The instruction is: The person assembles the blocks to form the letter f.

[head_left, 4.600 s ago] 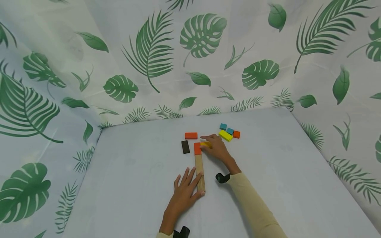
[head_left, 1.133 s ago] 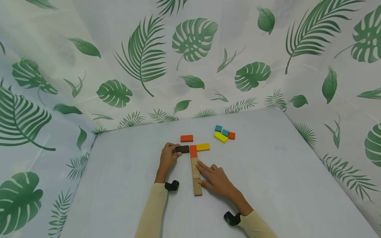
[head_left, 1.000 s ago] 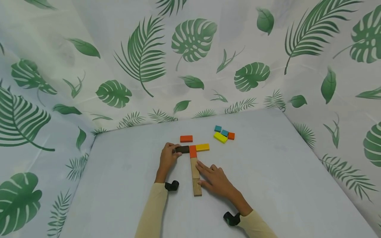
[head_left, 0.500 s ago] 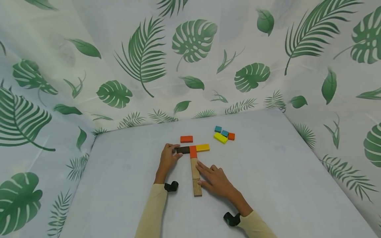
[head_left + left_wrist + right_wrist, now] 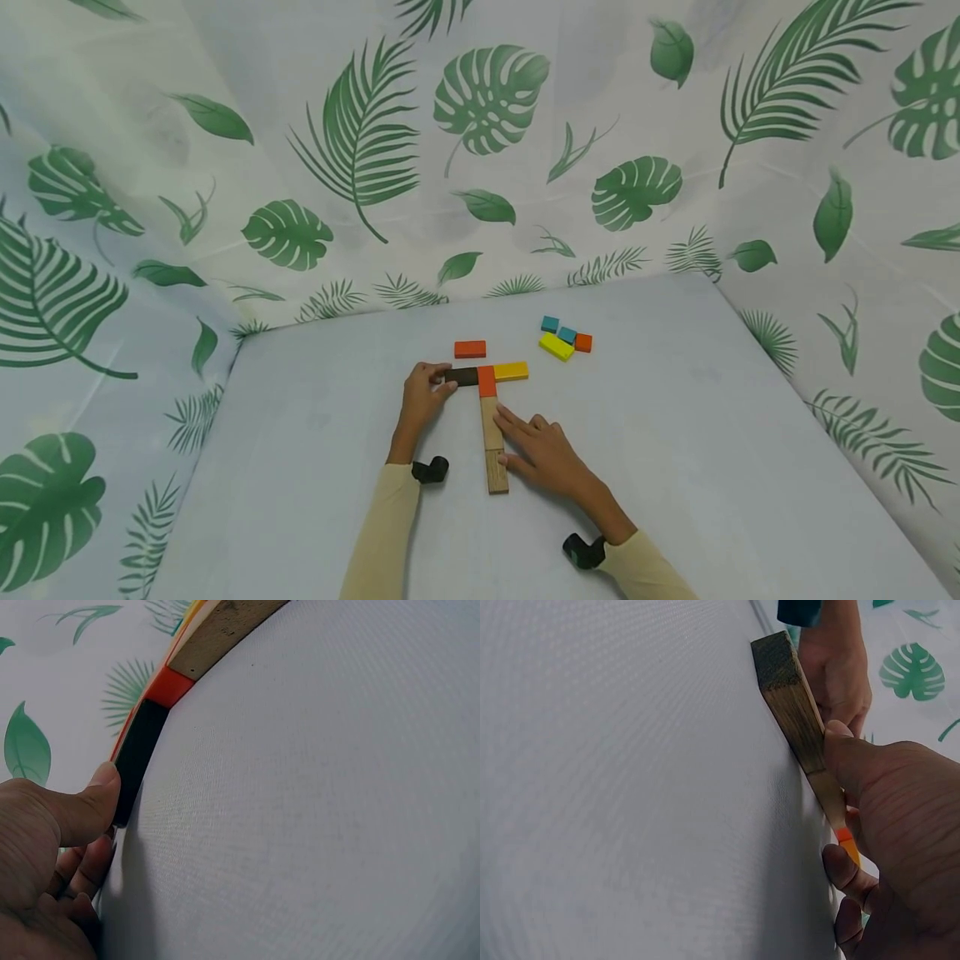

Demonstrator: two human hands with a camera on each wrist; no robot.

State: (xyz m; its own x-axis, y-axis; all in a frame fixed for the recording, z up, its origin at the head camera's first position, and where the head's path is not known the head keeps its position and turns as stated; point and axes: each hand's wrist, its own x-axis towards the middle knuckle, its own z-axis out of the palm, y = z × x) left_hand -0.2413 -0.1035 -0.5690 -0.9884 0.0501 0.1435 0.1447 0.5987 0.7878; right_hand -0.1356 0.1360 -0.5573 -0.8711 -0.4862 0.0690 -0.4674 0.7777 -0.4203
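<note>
My left hand point(image 5: 422, 402) pinches the left end of a black block point(image 5: 462, 377) between thumb and fingers. The block's right end meets a red-orange block point(image 5: 487, 381), with an amber block point(image 5: 512, 371) against that block's other side. Below the red-orange block run two wooden blocks, the upper one point(image 5: 492, 425) and the lower one point(image 5: 497, 473), end to end, so the group forms a T. My right hand point(image 5: 551, 457) lies to the right of the wooden blocks, its extended fingertips and thumb touching their side. In the left wrist view my thumb point(image 5: 97, 802) rests on the black block.
A separate red-orange block point(image 5: 470, 349) lies behind the black one. Farther right sit a bright yellow block point(image 5: 557, 347), two small blue blocks point(image 5: 551, 323) and a small orange block point(image 5: 583, 342). The white table point(image 5: 675, 467) ends at a leaf-print curtain point(image 5: 360, 208).
Over the longer span, my left hand left the wooden blocks and turned the black block sideways against the red-orange one. My right hand moved from the amber block to the wooden ones. Lately almost still.
</note>
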